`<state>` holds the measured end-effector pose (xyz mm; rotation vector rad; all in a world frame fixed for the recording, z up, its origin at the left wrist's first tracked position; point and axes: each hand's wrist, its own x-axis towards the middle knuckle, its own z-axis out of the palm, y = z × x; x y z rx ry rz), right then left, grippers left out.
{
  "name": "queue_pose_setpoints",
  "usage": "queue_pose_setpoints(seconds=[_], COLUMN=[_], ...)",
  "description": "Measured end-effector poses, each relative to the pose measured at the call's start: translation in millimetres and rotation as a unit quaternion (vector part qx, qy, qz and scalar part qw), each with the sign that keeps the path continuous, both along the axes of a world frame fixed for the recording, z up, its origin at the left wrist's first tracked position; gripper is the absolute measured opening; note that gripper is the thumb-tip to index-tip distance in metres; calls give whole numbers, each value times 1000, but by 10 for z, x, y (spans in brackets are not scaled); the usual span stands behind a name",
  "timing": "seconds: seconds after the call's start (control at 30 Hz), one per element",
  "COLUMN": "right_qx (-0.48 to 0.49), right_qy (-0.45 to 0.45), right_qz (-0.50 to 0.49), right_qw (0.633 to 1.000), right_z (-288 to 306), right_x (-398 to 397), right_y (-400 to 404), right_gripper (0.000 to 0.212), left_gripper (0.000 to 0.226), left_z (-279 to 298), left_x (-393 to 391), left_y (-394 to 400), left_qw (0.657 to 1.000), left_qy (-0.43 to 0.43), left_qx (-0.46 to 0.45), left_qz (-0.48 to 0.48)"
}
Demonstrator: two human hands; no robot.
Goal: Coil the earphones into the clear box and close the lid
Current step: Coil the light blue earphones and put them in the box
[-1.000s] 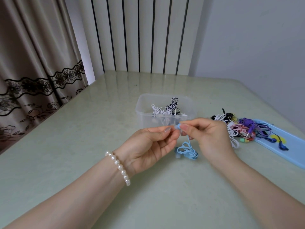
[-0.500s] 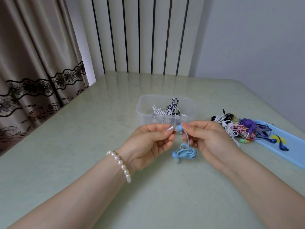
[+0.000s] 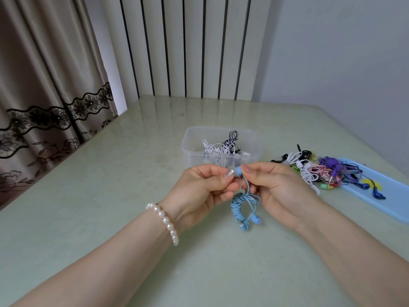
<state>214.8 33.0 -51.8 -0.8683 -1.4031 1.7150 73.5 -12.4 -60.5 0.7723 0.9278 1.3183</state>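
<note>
Blue earphones (image 3: 243, 207) now dangling lower, earbud pinched between left hand (image 3: 199, 191) and right hand (image 3: 276, 187).

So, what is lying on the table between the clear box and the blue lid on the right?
In the head view, a tangled pile of earphones lies between the clear box and the blue lid, partly spilling onto the lid.

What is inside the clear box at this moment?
The clear box holds white earphones and a black-and-white striped bundle, tangled together. Its near wall is partly covered by the hands, so the contents low at the front cannot be seen. No lid is on it.
</note>
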Motion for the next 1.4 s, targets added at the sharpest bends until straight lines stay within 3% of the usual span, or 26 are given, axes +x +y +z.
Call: queue_pose_setpoints(seconds=[0.2, 0.4, 0.63, 0.87, 1.13, 1.27, 1.4], right_qx=[61, 45, 50, 61, 66, 70, 85], right_qy=[-46, -59, -84, -87, -27, 25, 54], right_qz=[-66, -75, -92, -81, -104, -111, -112], right_qw=[995, 994, 991, 991, 992, 991, 989], right_z=[-34, -7, -9, -21, 87, 402, 756], right_x=[-20, -2, 14, 5, 30, 27, -70], right_y=[-3, 6, 30, 35, 28, 73, 224], right_gripper=[22, 10, 17, 11, 9, 21, 8], left_gripper=[4, 10, 13, 8, 14, 19, 15], left_z=[-27, -22, -38, -45, 15, 75, 98], left_x=[20, 12, -9, 10, -101, -291, -425], left_y=[2, 29, 29, 41, 73, 107, 133], left_qw=[995, 984, 983, 977, 968, 957, 951], left_qy=[56, 116, 124, 165, 200, 231, 258], left_qx=[55, 105, 101, 101, 89, 74, 55], left_qz=[69, 89, 89, 85, 125, 158, 164])
